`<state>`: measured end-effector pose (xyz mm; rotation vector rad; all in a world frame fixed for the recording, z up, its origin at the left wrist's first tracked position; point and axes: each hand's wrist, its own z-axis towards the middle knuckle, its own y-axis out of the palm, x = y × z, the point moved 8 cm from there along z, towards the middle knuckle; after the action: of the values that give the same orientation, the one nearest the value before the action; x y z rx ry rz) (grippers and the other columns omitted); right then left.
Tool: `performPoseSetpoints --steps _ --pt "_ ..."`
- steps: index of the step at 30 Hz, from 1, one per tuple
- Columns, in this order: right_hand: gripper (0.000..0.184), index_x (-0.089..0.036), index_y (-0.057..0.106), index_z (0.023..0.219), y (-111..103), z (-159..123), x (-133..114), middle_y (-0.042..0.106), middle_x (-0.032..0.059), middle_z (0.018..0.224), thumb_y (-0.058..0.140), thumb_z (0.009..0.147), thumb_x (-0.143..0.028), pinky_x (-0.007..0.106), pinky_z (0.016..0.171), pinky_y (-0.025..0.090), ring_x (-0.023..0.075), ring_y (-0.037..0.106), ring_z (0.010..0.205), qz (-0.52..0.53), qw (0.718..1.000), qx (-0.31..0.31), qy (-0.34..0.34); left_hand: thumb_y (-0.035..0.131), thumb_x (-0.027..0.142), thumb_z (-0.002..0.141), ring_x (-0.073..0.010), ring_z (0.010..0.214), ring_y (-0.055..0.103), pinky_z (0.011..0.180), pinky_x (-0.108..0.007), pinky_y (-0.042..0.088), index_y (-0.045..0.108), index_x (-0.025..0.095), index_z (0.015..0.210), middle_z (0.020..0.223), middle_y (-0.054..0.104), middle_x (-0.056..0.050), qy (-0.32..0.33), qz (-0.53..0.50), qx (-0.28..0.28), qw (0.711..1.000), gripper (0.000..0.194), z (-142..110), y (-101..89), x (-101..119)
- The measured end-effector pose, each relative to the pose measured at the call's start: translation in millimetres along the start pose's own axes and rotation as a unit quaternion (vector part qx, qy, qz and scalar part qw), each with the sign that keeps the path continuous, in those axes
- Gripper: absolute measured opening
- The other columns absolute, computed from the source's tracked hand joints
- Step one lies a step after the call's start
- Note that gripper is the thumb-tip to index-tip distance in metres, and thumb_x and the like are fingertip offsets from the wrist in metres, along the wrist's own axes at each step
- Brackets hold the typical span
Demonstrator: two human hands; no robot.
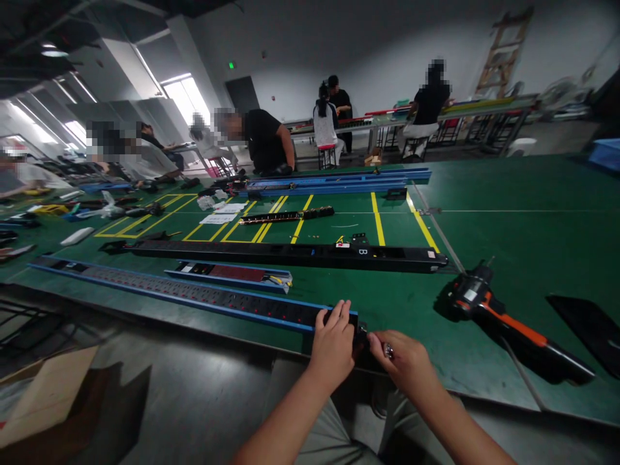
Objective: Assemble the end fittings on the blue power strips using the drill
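The fingers of the left hand [334, 349] lie bent and slightly parted over the near right end of a long blue-edged socket strip [194, 294]; whether the thumb pinches it from below I cannot tell. From these fingers the strip runs away to the left along the front edge of the green desk [508, 213], its sockets facing up. Just right of them, the fingers of the right hand [404, 355] are curled closed around a small shiny metal piece [388, 350], too covered to identify, with the thumb close to the strip's end.

Beyond the left fingers and to their left, a short blue channel [232, 274] with a dark red insert sits close behind the strip. Farther beyond the fingers lies a long black bar [290, 254] marked B, and past it a narrow dark strip [285, 216], with white papers [223, 214] to its left. Blue rails [339, 185] lie farthest out, near a co-worker in a black top [266, 135]. To the right of the right fingers, well apart, rests an orange and black power driver [513, 326].
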<state>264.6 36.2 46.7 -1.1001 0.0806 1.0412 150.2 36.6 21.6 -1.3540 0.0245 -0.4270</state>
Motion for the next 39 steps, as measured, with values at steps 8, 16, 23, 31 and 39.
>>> performPoseSetpoints --steps 8,16,23,31,39 --pt "0.036 -0.018 0.056 0.062 4.0 16.0 -1.7 0.058 0.0007 0.054 0.041 0.093 -0.030 0.022 0.052 0.035 0.0102 0.053 0.048 -0.097 0.995 0.011 0.032 0.055 0.015 0.074 -0.0287 0.131 0.031 0.102 -0.052 0.027 0.060 0.018 0.104 0.145 0.036 -0.009 0.000 -0.004 -0.011 1.000 0.030 0.0 0.0 1.1" --pt "0.037 -0.019 0.055 0.058 25.2 60.6 39.1 0.058 0.0013 0.046 0.039 0.088 -0.031 0.021 0.044 0.033 0.0100 0.050 0.038 -0.026 0.974 -0.109 0.198 0.057 0.023 0.077 -0.0256 0.132 0.031 0.100 -0.051 0.028 0.053 0.020 0.117 0.142 0.040 -0.007 -0.020 -0.031 0.005 0.999 0.040 -1.0 -2.0 0.6" --pt "0.031 -0.017 0.052 0.054 46.4 76.4 62.5 0.057 0.0010 0.044 0.042 0.082 -0.025 0.018 0.040 0.035 0.0090 0.051 0.033 0.036 0.925 -0.200 0.319 0.057 0.024 0.077 -0.0262 0.132 0.031 0.100 -0.051 0.027 0.057 0.019 0.104 0.141 0.041 -0.009 -0.030 -0.032 0.012 0.999 0.027 -2.7 1.3 -1.0" --pt "0.031 -0.016 0.053 0.052 75.0 74.1 99.4 0.051 -0.0001 0.036 0.046 0.080 -0.025 0.019 0.033 0.031 0.0099 0.047 0.026 0.071 0.876 -0.229 0.419 0.059 0.022 0.077 -0.0292 0.131 0.032 0.096 -0.052 0.031 0.058 0.019 0.096 0.146 0.034 -0.006 -0.058 -0.033 0.010 0.998 0.019 -1.4 2.5 1.7" --pt "0.037 -0.015 0.057 0.061 48.8 76.5 113.4 0.055 0.0009 0.043 0.036 0.088 -0.030 0.020 0.036 0.035 0.0100 0.049 0.031 0.093 0.885 -0.126 0.438 0.059 0.019 0.076 -0.0288 0.130 0.034 0.095 -0.050 0.031 0.059 0.019 0.094 0.143 0.039 -0.007 -0.066 -0.043 0.022 0.997 0.017 -1.9 -1.9 2.9"
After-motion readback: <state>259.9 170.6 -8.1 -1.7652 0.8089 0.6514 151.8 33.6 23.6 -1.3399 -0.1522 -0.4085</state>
